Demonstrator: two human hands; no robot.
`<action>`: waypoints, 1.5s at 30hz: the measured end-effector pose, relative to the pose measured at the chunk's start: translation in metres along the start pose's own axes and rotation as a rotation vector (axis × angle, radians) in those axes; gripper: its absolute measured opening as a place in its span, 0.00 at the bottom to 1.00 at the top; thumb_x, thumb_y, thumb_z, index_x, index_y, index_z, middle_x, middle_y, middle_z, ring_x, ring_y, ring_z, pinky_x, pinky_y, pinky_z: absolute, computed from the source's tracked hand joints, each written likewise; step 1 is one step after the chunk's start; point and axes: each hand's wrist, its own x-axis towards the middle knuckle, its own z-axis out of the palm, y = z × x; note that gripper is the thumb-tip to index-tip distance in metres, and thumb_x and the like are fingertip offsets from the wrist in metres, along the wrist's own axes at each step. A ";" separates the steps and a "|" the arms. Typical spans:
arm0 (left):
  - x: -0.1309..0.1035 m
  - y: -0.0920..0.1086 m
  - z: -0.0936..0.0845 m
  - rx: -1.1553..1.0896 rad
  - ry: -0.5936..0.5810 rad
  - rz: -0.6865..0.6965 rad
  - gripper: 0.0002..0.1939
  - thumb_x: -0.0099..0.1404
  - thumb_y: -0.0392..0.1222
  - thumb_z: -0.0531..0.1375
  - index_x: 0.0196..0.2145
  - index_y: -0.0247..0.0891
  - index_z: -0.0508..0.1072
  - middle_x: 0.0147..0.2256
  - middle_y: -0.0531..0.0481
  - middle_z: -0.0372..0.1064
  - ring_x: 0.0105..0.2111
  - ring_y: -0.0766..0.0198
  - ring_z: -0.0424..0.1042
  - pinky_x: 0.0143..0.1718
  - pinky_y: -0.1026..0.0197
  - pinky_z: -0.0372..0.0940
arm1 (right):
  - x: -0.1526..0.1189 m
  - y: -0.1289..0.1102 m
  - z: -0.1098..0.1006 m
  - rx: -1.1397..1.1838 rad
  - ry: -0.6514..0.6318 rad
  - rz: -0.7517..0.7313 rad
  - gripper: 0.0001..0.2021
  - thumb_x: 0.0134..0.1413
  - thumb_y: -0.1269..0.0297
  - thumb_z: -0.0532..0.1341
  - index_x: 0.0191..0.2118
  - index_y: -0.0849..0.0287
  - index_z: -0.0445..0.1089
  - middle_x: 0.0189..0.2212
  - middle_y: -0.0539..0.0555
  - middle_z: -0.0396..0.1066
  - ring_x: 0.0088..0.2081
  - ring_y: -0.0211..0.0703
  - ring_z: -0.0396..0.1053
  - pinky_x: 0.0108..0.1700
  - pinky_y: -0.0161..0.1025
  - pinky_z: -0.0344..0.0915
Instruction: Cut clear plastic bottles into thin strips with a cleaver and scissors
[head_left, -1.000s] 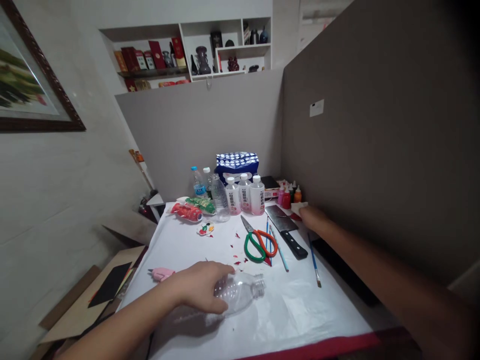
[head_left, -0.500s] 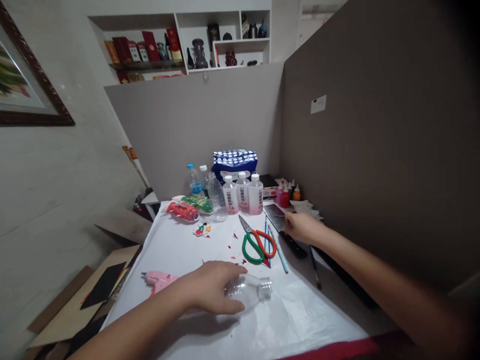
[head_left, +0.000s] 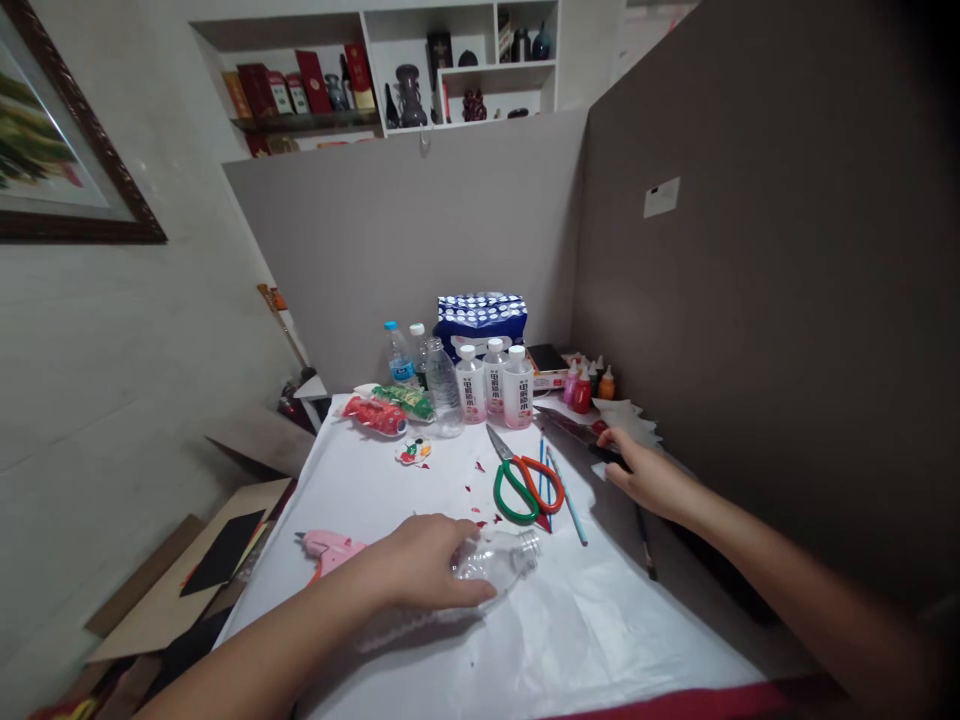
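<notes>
My left hand (head_left: 431, 562) is wrapped round a clear, capless plastic bottle (head_left: 504, 553). The bottle lies on its side on the white-covered table, its neck pointing right. At the right, my right hand (head_left: 641, 472) grips a kitchen knife (head_left: 574, 427) by its black handle. Its blade is tilted on edge and points to the far left. Between the hands lie scissors (head_left: 525, 484) with one green and one orange handle. Beside them are thin paintbrushes (head_left: 568, 497). A pink glue gun (head_left: 330, 550) lies by my left forearm, which partly hides it.
Several bottles stand at the back, including pink-white labelled ones (head_left: 517, 390) and an unlabelled clear one (head_left: 446, 395). Red and green painted bottle crafts (head_left: 379, 415) lie at the back left. Paint bottles (head_left: 581, 392) stand at the back right. A grey partition (head_left: 720, 300) borders the right side.
My right hand has shifted from the knife's blade end onto its handle, and the knife has turned from flat to on edge. My left hand stays on the bottle. The view has shifted slightly.
</notes>
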 end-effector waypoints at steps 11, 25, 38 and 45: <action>0.003 0.004 0.002 -0.025 -0.032 -0.032 0.27 0.56 0.62 0.56 0.47 0.44 0.70 0.42 0.46 0.73 0.39 0.50 0.72 0.37 0.56 0.63 | 0.014 -0.001 0.024 -0.113 -0.014 -0.160 0.12 0.60 0.61 0.59 0.47 0.60 0.67 0.47 0.56 0.67 0.46 0.47 0.67 0.48 0.51 0.65; 0.002 0.003 0.010 -0.086 -0.011 -0.043 0.29 0.56 0.62 0.56 0.51 0.45 0.67 0.48 0.46 0.71 0.43 0.49 0.71 0.41 0.55 0.64 | 0.048 -0.019 0.039 -0.071 -0.178 -0.451 0.13 0.62 0.59 0.56 0.48 0.59 0.68 0.44 0.55 0.70 0.40 0.41 0.70 0.43 0.45 0.69; 0.003 0.002 0.011 -0.095 -0.006 -0.054 0.28 0.56 0.61 0.56 0.49 0.43 0.68 0.45 0.46 0.72 0.40 0.51 0.71 0.39 0.57 0.63 | 0.034 -0.023 0.026 -0.161 -0.105 -0.460 0.10 0.61 0.60 0.57 0.41 0.61 0.70 0.42 0.54 0.70 0.43 0.43 0.68 0.46 0.48 0.66; 0.002 0.001 0.011 -0.105 -0.013 -0.056 0.30 0.56 0.63 0.56 0.51 0.43 0.67 0.46 0.45 0.71 0.41 0.51 0.71 0.40 0.56 0.63 | 0.001 -0.068 0.031 -0.043 -0.138 -0.588 0.07 0.57 0.63 0.59 0.40 0.56 0.71 0.41 0.56 0.68 0.40 0.43 0.68 0.41 0.37 0.63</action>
